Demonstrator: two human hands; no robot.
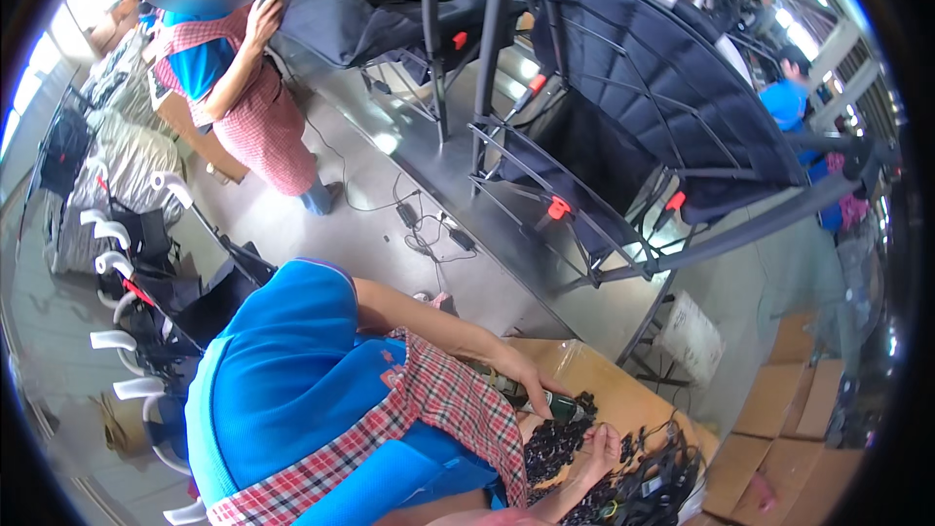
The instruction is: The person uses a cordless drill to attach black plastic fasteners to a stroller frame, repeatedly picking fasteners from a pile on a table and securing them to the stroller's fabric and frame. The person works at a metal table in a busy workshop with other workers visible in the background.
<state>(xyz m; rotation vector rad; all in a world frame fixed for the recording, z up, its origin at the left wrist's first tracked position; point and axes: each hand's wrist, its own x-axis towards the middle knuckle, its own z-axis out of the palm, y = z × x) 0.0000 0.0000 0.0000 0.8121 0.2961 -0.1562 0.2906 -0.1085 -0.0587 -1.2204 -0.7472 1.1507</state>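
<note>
My left hand (526, 382) reaches out over a brown cardboard surface (594, 370) and is closed around a dark green hand tool (557, 408) that points right. Just below it, my right hand (601, 445) rests in a heap of small black plastic parts (553, 446), with its fingers pinched on one of them. A tangle of black wired pieces (657, 487) lies right of that hand. My blue shirt and red checked apron (458, 409) fill the lower left.
Black fabric folding frames with red clips (623, 127) stand on a long metal table (467, 185). A person in a blue shirt and checked apron (239, 88) stands at upper left. White curved handles (112, 263) line the left. Cardboard boxes (779, 409) sit at lower right, and cables (429, 229) cross the floor.
</note>
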